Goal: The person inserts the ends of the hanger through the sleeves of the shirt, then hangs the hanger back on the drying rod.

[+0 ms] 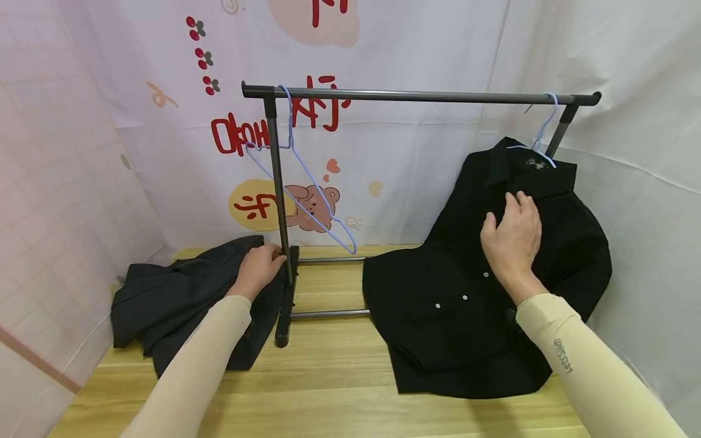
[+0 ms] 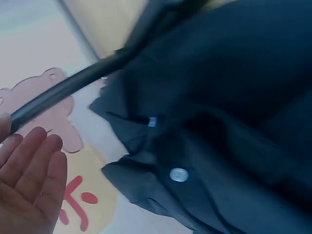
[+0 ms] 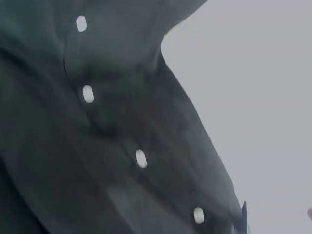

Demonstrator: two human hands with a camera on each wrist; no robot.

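A black shirt with white buttons hangs from a light blue hanger at the rack's right end, its lower part spread over the tabletop. My right hand is over the shirt's upper front, below the collar, fingers extended and thumb apart. At the left, a dark buttoned shirt lies in a crumpled heap. Above its right part is my left hand, fingertips right at the rack's left post. In the left wrist view this hand's fingers are nearly straight, beside the collar and two buttons.
The dark metal clothes rack stands on a wooden table, with low crossbars between its feet. A bare blue hanger hangs at its left end. Behind is a white printed curtain; a pale tiled wall borders the left side.
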